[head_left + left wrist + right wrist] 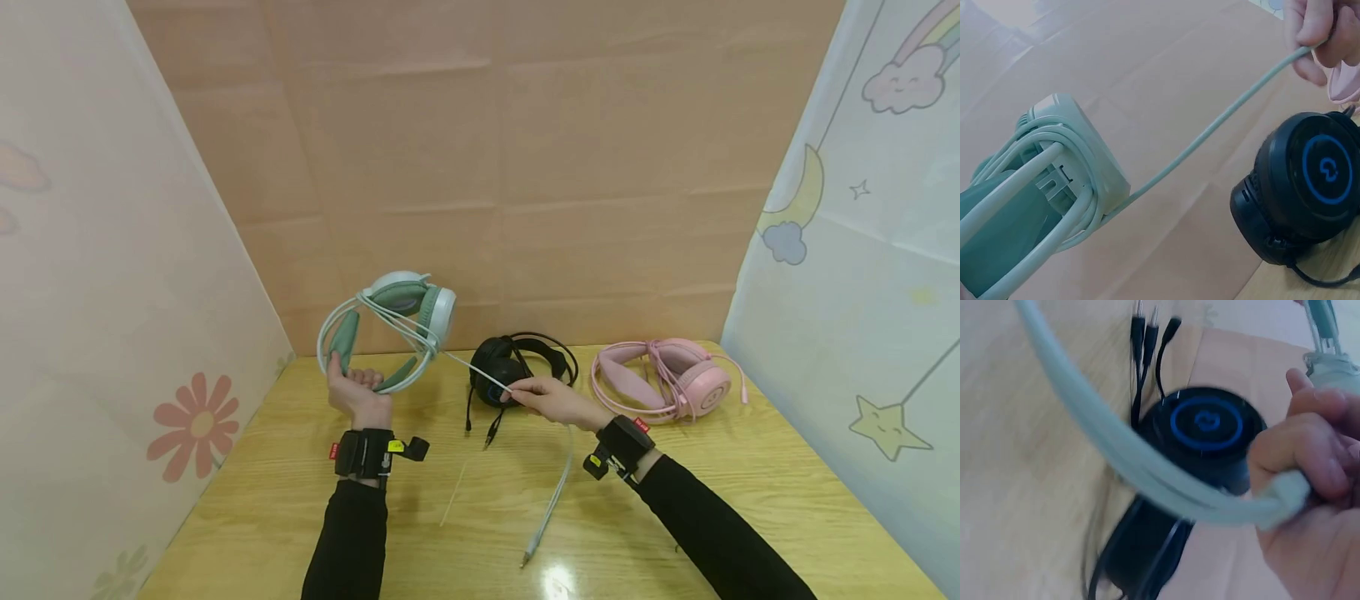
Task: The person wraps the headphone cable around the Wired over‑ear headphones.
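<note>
My left hand (360,402) grips the headband of pale green-and-white headphones (442,318), holding them above the left of the table. Loops of their own cable are wound round the headband and an ear cup (1100,150). From there one strand of the cable (1210,128) runs taut to my right hand (553,402), whose thumb and fingers pinch it. Past that hand the doubled cable (1104,434) hangs down to a plug (531,550) low over the table's front. Black headphones (495,367) lie behind and beside the right hand, touched by neither hand.
Pink headphones (705,387) with their cord wrapped round them lie at the back right. Black plugs (492,429) stick out forward from the black pair. A thin pale strip (453,493) is on the wooden table (262,517). Brown paper (480,167) backs the table; patterned sheets flank it.
</note>
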The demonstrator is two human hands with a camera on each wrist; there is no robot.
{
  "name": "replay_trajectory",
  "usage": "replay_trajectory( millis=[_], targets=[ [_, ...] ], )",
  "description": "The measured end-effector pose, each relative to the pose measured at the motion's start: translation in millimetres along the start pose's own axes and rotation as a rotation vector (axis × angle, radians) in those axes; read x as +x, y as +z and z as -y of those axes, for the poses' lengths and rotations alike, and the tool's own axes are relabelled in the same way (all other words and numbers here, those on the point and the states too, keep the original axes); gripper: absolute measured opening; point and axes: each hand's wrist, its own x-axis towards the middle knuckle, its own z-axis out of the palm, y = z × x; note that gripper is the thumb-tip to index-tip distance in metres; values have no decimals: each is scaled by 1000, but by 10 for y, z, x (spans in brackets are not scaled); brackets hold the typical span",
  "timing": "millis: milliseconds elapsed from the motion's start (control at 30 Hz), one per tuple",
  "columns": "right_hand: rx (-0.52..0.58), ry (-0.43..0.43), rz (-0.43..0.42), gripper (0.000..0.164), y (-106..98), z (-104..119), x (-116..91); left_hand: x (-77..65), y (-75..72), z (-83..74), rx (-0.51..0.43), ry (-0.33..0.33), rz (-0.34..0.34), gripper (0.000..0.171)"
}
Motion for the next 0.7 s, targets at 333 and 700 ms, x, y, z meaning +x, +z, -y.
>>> replay_trajectory(
  millis=[333, 700],
  targets=[
    [-330, -114, -156, 30, -114, 71, 45, -6, 12, -9, -42, -23, 8, 53],
    [-383, -188, 29, 27, 15, 239, 34, 68, -23, 20, -224, -206, -34, 48]
  ],
)
